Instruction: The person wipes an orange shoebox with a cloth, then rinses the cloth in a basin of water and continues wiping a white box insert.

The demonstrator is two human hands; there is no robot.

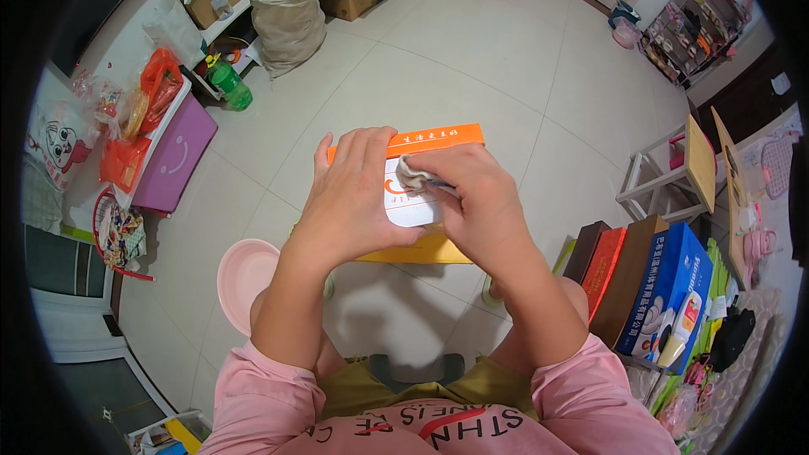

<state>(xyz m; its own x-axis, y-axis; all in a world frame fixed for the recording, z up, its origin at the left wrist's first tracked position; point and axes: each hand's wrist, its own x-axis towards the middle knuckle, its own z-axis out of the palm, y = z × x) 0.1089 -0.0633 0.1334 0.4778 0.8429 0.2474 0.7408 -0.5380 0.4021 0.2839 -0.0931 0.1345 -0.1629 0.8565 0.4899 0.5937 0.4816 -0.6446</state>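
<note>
An orange and white cardboard box (pixel 436 136) is held up in front of me, with printed writing on its orange side and white face. My left hand (pixel 351 196) grips it from the left, fingers over the far edge and thumb at the near edge. Bunched in my right hand (pixel 486 196) is a whitish cloth (pixel 412 174), pressed against the white face. My right hand covers the box's right part. Below the box, a yellow surface (pixel 411 254) shows partly; what it belongs to is hidden.
A pink basin (pixel 243 284) stands on the tiled floor (pixel 442 57) by my left leg. Several boxes, including a blue one (pixel 663 297), line my right side near a small wooden-topped stool (pixel 700 164). At left are a purple bin (pixel 174 151) and a green bottle (pixel 229 83).
</note>
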